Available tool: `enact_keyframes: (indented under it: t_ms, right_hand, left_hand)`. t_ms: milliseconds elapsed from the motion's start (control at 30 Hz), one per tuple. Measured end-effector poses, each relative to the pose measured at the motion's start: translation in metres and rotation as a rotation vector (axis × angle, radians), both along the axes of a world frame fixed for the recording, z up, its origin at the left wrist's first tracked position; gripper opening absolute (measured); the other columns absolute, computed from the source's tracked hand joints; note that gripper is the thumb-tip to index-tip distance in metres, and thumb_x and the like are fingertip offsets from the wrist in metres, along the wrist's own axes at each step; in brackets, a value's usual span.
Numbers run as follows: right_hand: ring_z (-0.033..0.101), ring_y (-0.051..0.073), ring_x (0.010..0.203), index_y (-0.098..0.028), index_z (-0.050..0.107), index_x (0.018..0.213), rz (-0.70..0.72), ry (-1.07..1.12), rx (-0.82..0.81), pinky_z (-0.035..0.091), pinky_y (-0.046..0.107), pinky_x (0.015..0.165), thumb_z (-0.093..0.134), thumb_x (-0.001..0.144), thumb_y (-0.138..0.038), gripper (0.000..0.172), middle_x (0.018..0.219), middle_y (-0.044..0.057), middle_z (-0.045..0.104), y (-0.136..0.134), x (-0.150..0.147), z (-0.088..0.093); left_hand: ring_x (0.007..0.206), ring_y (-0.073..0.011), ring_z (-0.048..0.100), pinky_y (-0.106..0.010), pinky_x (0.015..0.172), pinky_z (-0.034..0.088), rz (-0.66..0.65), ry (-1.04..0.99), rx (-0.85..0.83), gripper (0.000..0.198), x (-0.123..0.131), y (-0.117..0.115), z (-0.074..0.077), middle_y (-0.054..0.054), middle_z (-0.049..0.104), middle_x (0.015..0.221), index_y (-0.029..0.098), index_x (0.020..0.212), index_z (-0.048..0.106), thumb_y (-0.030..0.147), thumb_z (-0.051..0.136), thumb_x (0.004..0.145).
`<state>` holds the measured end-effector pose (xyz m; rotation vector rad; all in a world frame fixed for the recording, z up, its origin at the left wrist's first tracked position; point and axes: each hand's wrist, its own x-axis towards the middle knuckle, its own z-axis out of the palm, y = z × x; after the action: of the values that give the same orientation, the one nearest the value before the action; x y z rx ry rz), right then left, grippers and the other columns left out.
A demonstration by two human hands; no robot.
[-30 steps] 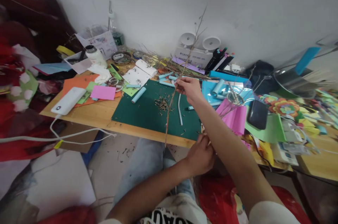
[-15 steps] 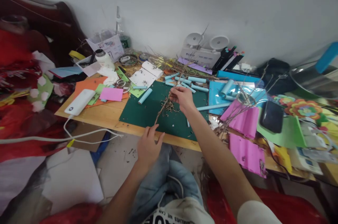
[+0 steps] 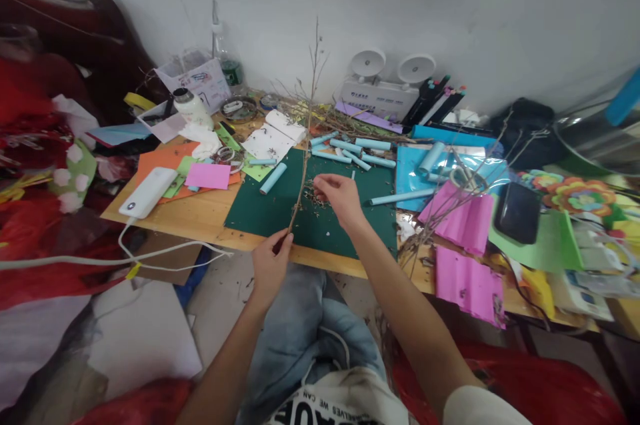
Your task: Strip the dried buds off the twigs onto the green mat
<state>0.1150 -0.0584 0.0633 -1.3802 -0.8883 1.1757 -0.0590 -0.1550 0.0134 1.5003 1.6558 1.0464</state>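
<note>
My left hand (image 3: 271,259) is closed at the front edge of the table, thumb and fingers pinching the lower end of a thin dry branch (image 3: 302,188). The branch rises away from me over the green cutting mat (image 3: 250,211), its bare side twigs fanning out in front of the wall. Just right of the branch, my right hand (image 3: 341,198) has its fingertips pressed together, apart from the stem. Whatever lies between them, if anything, is too small to see. Beneath those fingers is a heap of brown plant scraps (image 3: 311,193), partly covered by the hand.
Several light-blue paper tubes (image 3: 374,144) lie at the mat's back edge. More dry branches (image 3: 440,211) lean over pink paper (image 3: 463,218) on the right. A white power bank (image 3: 149,193), a bottle (image 3: 193,108) and a phone (image 3: 517,213) are on the table.
My right hand has let go of the branch and sits just right of it. The branch has swung leftward and more upright. My left hand has closed on its lower end.
</note>
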Motion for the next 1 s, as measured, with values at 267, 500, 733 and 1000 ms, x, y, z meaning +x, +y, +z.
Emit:
enact_keyframes:
  t_ms: [267, 500, 733, 1000]
  right_hand:
    - [0.068, 0.018, 0.071, -0.021, 0.072, 0.079, -0.004, -0.389, 0.120, 0.054, 0.030, 0.071, 0.066, 0.077, -0.038, 0.019, 0.078, 0.004, 0.074, -0.020, -0.015, -0.013]
    - [0.065, 0.017, 0.067, -0.020, 0.073, 0.085, -0.083, -0.354, 0.165, 0.052, 0.028, 0.067, 0.057, 0.079, -0.032, 0.020, 0.074, 0.002, 0.072, -0.006, -0.003, -0.032]
    - [0.062, 0.017, 0.066, -0.021, 0.074, 0.083, -0.128, -0.475, 0.198, 0.049, 0.028, 0.069, 0.052, 0.078, -0.024, 0.023, 0.075, 0.002, 0.072, 0.002, 0.004, -0.040]
    - [0.060, 0.017, 0.070, -0.020, 0.074, 0.073, -0.179, -0.665, 0.244, 0.047, 0.029, 0.074, 0.046, 0.079, -0.016, 0.029, 0.075, 0.004, 0.069, 0.008, 0.008, -0.047]
  left_hand:
    - [0.073, -0.0149, 0.064, -0.028, 0.069, 0.050, -0.045, 0.034, 0.085, 0.030, 0.014, 0.018, 0.001, -0.005, 0.073, 0.086, 0.018, 0.107, 0.074, 0.037, 0.057, 0.091]
    - [0.070, -0.0126, 0.060, -0.026, 0.067, 0.047, -0.049, 0.099, 0.177, 0.026, 0.018, 0.031, 0.002, -0.003, 0.071, 0.084, 0.019, 0.105, 0.074, 0.034, 0.057, 0.091]
    - [0.070, -0.0127, 0.060, -0.025, 0.067, 0.046, -0.060, 0.127, 0.167, 0.030, 0.018, 0.032, -0.002, -0.003, 0.070, 0.082, 0.018, 0.101, 0.074, 0.038, 0.053, 0.093]
    - [0.068, -0.0122, 0.058, -0.024, 0.065, 0.045, -0.051, 0.125, 0.181, 0.029, 0.018, 0.031, -0.005, -0.004, 0.069, 0.082, 0.017, 0.101, 0.073, 0.036, 0.053, 0.094]
